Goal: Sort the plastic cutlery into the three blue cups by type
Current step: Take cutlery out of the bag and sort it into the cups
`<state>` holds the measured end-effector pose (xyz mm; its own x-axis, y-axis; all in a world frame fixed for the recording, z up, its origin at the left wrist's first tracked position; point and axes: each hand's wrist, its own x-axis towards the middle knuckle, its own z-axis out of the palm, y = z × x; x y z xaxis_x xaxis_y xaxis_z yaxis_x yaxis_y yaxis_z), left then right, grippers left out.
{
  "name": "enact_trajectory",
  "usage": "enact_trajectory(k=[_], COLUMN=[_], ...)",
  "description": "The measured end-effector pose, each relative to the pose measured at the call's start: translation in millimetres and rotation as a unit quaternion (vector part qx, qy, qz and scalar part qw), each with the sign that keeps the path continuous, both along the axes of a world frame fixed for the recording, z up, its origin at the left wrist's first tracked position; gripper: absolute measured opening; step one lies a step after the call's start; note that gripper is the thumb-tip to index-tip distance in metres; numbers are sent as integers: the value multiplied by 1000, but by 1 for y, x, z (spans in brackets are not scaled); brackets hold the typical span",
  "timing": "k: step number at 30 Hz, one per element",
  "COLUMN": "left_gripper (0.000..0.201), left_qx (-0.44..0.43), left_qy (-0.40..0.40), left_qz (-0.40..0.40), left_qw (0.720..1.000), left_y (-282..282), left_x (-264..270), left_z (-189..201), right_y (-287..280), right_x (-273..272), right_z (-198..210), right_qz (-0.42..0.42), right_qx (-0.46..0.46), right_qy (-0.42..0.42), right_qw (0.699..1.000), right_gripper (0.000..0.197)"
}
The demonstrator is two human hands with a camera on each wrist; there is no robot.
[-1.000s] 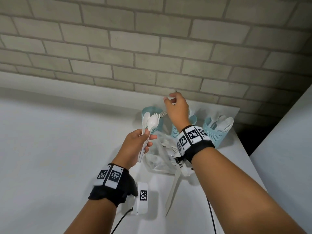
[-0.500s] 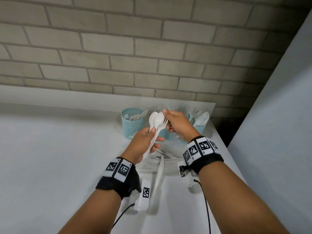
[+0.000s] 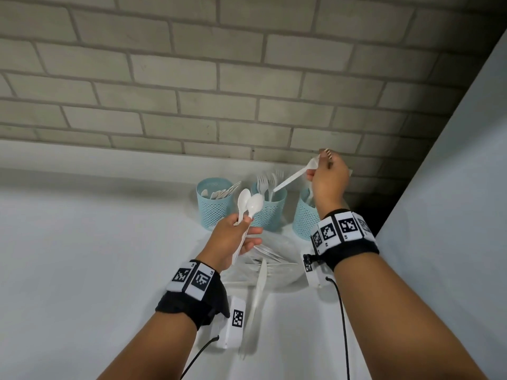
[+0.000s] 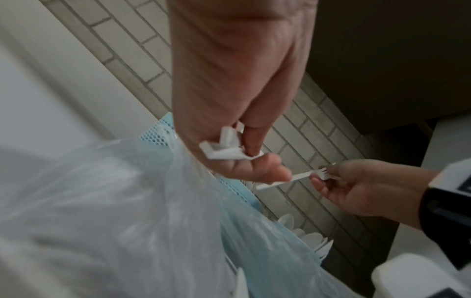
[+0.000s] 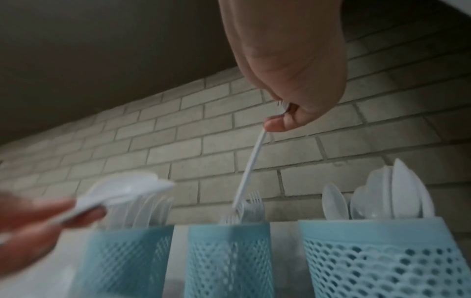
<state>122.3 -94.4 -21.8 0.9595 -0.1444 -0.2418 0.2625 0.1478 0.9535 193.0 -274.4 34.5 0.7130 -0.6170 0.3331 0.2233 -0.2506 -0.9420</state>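
Observation:
Three blue mesh cups stand by the wall: the left cup (image 3: 214, 207) holds knives, the middle cup (image 3: 270, 208) forks, the right cup (image 3: 304, 219) spoons. My left hand (image 3: 236, 234) grips two white spoons (image 3: 249, 201) by their handles, bowls up, in front of the cups. My right hand (image 3: 326, 176) is raised above the right cup and pinches a white fork (image 3: 293, 178) at its tine end. The fork (image 5: 251, 167) slants down, and its handle tip sits among the forks in the middle cup (image 5: 229, 258). The tines (image 4: 325, 173) show between the right hand's fingers.
A clear plastic bag (image 3: 274, 270) with more white cutlery lies on the white table (image 3: 82, 270) just behind my hands. A white knife (image 3: 258, 292) lies in front of it. A brick wall stands behind the cups; a pale panel (image 3: 452, 215) bounds the right side.
My right hand came to the bundle in my left hand, took the fork and lifted it up and right over the middle cup. Two spoons stay in my left hand.

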Motion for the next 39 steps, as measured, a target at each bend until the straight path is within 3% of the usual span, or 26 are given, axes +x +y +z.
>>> enact_trajectory(k=[2,4,6,8,10,12,15,20,24,26,28,30,33,36,39], left_gripper=[17,19,23,26,28,30,28,16,18,19,22,22,23,19,15], left_qx=[15,23,27,33,43,51,49,-5,-18,-6,6,8,21,136,312], left_qy=[-14,-20,-20,-19,-21,-24,-35,-35,-35,-35,-33,-28,-38,-105,-198], left_qz=[-1,-7,-12,-15,-17,-11,2,17,-11,-28,-44,-53,-44,-1,45], left_qw=[1000,1000,999,999,999,998,998,999,999,999,998,998,998,985,928], left_y=[1,2,3,4,4,3,-3,-10,-10,-11,-13,-12,-6,1,8], left_x=[0,0,1,1,1,0,-1,-5,-9,-12,-15,-17,-16,-14,-11], left_z=[0,0,0,0,0,-1,-1,0,0,0,0,1,2,3,0], right_y=[8,14,18,22,26,34,45,47,43,41,38,29,1,-28,-41], right_x=[6,10,10,6,3,-4,-15,-30,-37,-42,-44,-39,-30,-27,-22], right_z=[-8,-21,-34,-38,-38,-33,-24,-26,-31,-31,-25,-16,0,7,1], right_qz=[-5,41,118,152,124,88,135,354,404,413,376,288,113,-30,-100], right_qx=[-84,-184,-275,-296,-285,-274,-260,-190,-48,-19,19,81,127,61,-30], right_qy=[6,80,200,267,258,184,105,231,211,202,199,172,59,-37,-73], right_qw=[996,979,933,904,915,940,950,886,889,888,905,938,984,997,992], right_gripper=[28,32,33,35,45,47,41,62,37,19,5,10,15,11,15])
